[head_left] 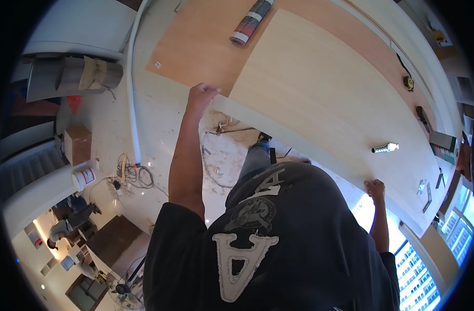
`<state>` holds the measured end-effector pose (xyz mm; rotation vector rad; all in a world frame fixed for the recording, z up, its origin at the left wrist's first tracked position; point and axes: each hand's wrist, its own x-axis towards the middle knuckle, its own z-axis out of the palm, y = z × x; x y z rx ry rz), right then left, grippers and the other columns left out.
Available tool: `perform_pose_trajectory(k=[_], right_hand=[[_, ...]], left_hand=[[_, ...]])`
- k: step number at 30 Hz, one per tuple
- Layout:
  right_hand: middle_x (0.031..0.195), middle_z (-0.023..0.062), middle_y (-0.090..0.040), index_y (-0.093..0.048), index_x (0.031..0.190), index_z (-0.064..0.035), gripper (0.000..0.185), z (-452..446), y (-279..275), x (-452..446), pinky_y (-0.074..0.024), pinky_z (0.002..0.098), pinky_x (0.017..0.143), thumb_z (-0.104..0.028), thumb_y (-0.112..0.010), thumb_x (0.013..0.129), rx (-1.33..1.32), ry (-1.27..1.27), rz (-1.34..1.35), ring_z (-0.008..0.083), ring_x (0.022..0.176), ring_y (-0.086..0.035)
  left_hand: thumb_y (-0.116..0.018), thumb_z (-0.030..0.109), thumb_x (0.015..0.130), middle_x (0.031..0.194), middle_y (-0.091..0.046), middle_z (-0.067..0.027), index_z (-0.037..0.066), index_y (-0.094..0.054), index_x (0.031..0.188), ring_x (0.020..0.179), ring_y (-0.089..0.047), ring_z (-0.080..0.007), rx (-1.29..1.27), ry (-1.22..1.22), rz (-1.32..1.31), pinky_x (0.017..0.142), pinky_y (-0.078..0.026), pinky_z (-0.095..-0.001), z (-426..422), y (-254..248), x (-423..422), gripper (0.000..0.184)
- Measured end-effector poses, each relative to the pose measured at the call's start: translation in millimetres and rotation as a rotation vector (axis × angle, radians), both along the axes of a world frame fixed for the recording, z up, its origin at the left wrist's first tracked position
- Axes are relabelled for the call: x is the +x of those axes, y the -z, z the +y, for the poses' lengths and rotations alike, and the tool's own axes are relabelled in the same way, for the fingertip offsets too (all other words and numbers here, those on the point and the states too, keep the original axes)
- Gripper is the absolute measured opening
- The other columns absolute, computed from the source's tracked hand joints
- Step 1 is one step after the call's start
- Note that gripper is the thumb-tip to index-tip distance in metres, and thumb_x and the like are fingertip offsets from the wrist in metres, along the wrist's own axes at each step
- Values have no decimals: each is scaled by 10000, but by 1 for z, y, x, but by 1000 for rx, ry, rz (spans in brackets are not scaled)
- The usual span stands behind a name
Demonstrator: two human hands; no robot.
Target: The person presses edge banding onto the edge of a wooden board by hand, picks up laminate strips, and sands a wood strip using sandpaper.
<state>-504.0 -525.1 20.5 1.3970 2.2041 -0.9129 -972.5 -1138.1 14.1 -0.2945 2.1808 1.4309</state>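
A large pale board [320, 88] lies over a pinkish-brown sheet [195, 36], its near edge facing my body. My left hand [201, 97] pinches the near edge at the board's left corner, fingers bent over it. Further right, my right hand [374, 188] is closed at the same near edge, thumb and fingers together on it. A patterned roll [251, 22] rests on the brown sheet beyond my left hand. On the board's right part lies a small shiny metal item [385, 148].
A tape measure [408, 83], a dark-handled tool [423, 118] and a box [443, 141] lie along the far right side. A white pipe [132, 93], cables [138, 176] and a bucket [83, 179] are at left. Another person [63, 228] is at lower left.
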Motion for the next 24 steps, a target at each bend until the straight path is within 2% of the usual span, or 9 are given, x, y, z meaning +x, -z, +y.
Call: perform_pose_trajectory(k=[3, 8, 12, 18, 21, 24], right_hand=[[538, 21, -529, -565, 672, -51, 326, 0, -3, -1, -370, 274, 388, -230, -823, 757, -61, 47, 20, 109, 441, -487], [557, 16, -524, -555, 680, -68, 313, -6, -8, -6, -357, 268, 389, -211, -824, 752, -90, 120, 37, 100, 447, -475], [573, 21, -533, -570, 717, -64, 278, 2, -1, -1, -394, 295, 409, -214, -792, 791, -105, 103, -17, 121, 462, -498], [574, 22, -534, -570, 713, -65, 277, 4, 1, 2, -387, 291, 404, -212, -796, 778, -103, 114, 15, 118, 459, -498], [569, 23, -532, -569, 709, -62, 280, 1, 0, 1, -384, 290, 400, -212, -796, 776, -66, 103, -1, 118, 455, -499], [562, 27, -532, -567, 699, -61, 286, 1, -1, 1, -381, 289, 398, -212, -798, 777, -61, 108, 4, 120, 450, -497]], left_hand=[[-832, 178, 745, 874, -710, -86, -38, -700, 1021, 761, -640, -151, 79, 87, 22, 690, -513, -293, 8, 18, -5, 374], [-869, 128, 652, 875, -709, -99, -43, -698, 1003, 772, -652, -162, 20, 153, 39, 721, -530, -298, 10, 30, -13, 427], [-879, 110, 615, 879, -705, -103, -42, -697, 988, 774, -653, -167, 2, 127, 28, 720, -538, -302, 12, 30, -13, 442], [-873, 97, 603, 861, -698, -100, -41, -695, 982, 774, -653, -168, -111, 183, 87, 714, -540, -304, 16, 30, -13, 441], [-865, 90, 609, 866, -702, -101, -44, -698, 981, 780, -655, -169, -54, 173, 58, 725, -541, -305, 15, 29, -15, 428], [-815, 33, 625, 881, -726, -128, -46, -709, 972, 784, -685, -188, -108, 198, 73, 731, -552, -316, 15, 26, -17, 371]])
